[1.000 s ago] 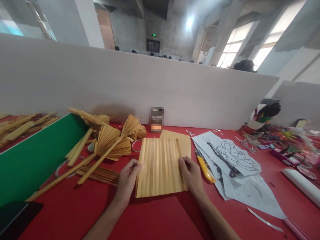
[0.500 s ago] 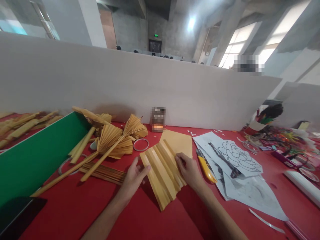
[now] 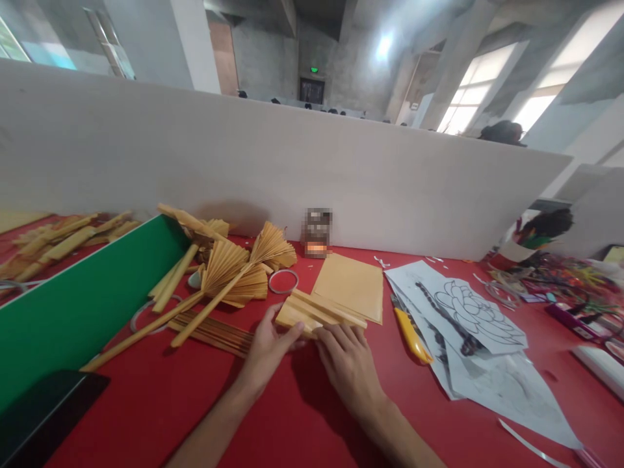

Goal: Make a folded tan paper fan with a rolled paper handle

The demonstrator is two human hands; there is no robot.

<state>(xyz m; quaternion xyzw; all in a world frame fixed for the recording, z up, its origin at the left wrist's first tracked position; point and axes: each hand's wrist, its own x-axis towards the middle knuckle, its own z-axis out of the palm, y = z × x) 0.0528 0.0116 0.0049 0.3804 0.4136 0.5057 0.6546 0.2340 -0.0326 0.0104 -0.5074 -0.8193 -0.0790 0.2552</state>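
Observation:
Between my hands is a yellow-brown sheet of paper (image 3: 322,311) with raised parallel pleats, now tilted low over the red table. My left hand (image 3: 275,341) pinches its left end, thumb on top. My right hand (image 3: 344,364) lies over the near edge with fingers bent onto the paper; its fingertips are partly hidden. Flat behind it lies a stack of plain yellow-brown paper (image 3: 353,283). To the left rest pleated paper fans with long rolled stems (image 3: 227,276) and a strip of folded brown paper (image 3: 212,331).
A yellow utility knife (image 3: 412,335) lies right of my hands, beside sheets with a flower drawing (image 3: 478,312). A green board (image 3: 97,292) stands at left, with a black flat object (image 3: 53,409) before it. A white partition (image 3: 244,162) closes the back. A tape ring (image 3: 283,281) lies near the fans.
The pleated paper has turned from upright and spread to a flatter, bunched position. My right hand has moved from its right edge to its near side, closer to my left hand.

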